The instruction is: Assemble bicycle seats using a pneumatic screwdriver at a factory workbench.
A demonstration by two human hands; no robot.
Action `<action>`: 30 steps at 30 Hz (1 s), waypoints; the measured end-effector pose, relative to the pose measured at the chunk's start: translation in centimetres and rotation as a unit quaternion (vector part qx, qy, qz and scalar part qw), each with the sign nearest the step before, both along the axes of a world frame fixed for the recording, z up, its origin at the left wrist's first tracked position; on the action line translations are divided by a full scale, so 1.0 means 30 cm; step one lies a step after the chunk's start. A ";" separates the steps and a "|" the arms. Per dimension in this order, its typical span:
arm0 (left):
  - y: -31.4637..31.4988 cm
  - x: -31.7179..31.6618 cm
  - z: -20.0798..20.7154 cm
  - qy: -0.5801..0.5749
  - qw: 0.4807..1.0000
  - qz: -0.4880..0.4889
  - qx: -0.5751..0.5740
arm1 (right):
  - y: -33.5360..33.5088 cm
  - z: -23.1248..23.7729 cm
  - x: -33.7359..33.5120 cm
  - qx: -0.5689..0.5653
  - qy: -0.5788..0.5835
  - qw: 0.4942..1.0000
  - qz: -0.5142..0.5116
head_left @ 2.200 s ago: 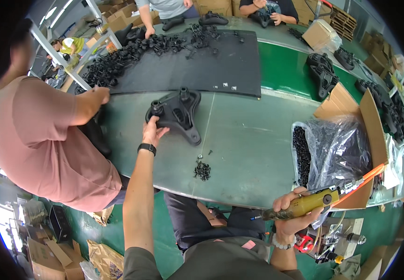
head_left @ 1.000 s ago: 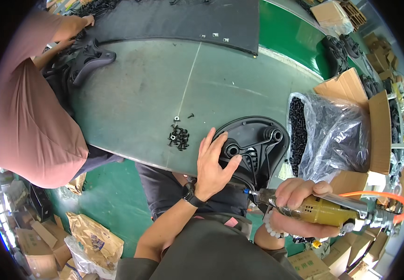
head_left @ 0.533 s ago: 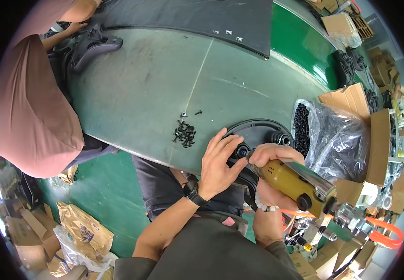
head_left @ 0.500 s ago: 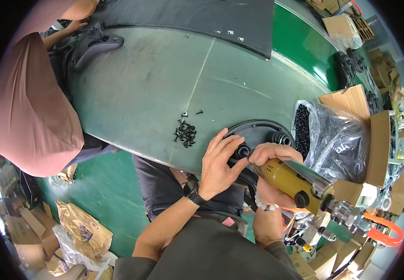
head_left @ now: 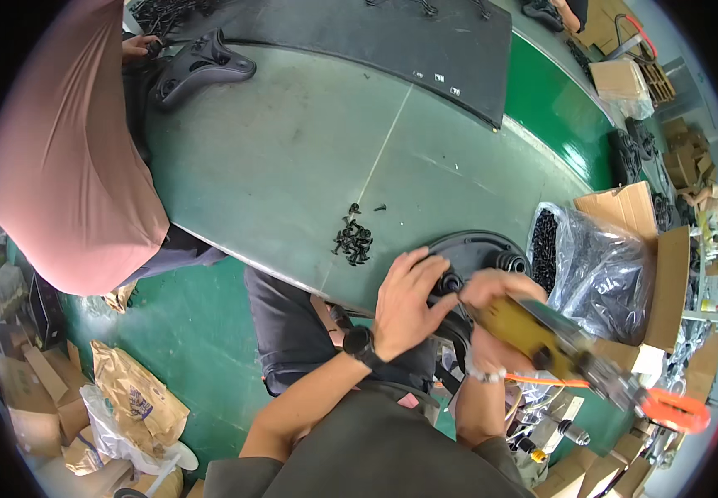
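A black moulded plastic part (head_left: pixel 467 243) with round, ribbed sockets lies at the near edge of the green-topped table. My left hand (head_left: pixel 408 307), fingers outstretched and thumb spread, rests against its left side by one socket. My right hand (head_left: pixel 500 292) is wrapped round a yellow air screwdriver (head_left: pixel 518 330), blurred by motion. The tool's front end points at the socket beside my left fingertips; its tip is hidden by my fingers. Left of the part, a small heap of black screws (head_left: pixel 353 241) lies on the table, with a single screw (head_left: pixel 380 207) apart from it.
An open carton (head_left: pixel 670 282) lined with clear plastic holds many black screws at right. An orange air hose (head_left: pixel 678 411) trails from the tool. A co-worker in a pink top (head_left: pixel 77 166) stands at left near another black part (head_left: pixel 201 70). A black mat (head_left: pixel 359 33) covers the table's far side.
My view has shifted, so the table and its contents sit further right in the picture. The screwdriver and my right hand have become blurred. My left hand stays by the same socket.
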State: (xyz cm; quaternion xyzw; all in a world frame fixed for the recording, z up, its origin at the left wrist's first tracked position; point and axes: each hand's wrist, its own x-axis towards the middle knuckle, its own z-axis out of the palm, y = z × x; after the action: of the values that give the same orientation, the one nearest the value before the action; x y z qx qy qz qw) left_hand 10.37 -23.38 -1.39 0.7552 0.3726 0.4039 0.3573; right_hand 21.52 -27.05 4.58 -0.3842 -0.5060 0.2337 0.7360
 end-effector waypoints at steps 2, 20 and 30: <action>-0.054 -0.020 0.026 0.059 0.998 0.005 0.032 | -0.030 0.081 0.014 0.090 0.010 0.996 0.025; 0.180 -0.057 0.061 -0.018 0.974 -0.123 -0.189 | -0.183 0.185 0.067 0.134 0.064 0.984 -0.094; -0.045 -0.012 0.148 -0.237 0.808 -0.324 -0.432 | -0.222 0.159 0.096 0.156 0.095 0.979 -0.092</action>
State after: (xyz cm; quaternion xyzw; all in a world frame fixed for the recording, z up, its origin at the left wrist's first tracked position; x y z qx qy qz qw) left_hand 10.00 -24.74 3.04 0.4808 0.1459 0.2282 0.8339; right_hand 24.39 -33.72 9.35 -0.2856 -0.4269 0.1183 0.8498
